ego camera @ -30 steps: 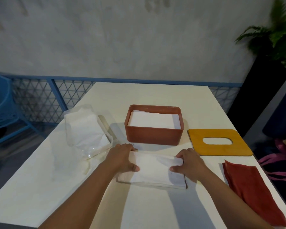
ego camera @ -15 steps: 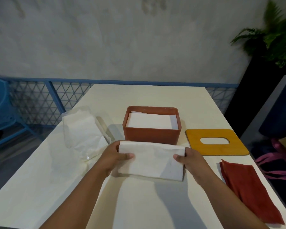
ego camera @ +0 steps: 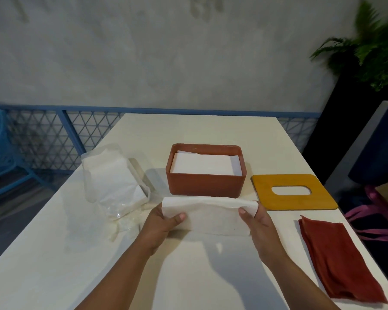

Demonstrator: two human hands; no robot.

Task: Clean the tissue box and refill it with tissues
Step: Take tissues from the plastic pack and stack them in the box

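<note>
Both hands' fingers (ego camera: 258,208) hide behind the held tissue stack (ego camera: 207,214).

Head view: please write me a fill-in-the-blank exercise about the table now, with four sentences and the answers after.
1. Both hands, left hand and right hand, hold a stack of white ____.
2. The tissue box has no ____ on it.
3. The yellow lid lies to the ____ of the box.
4. The folded cloth is ____ in colour.

Answers: tissues; lid; right; red
</note>
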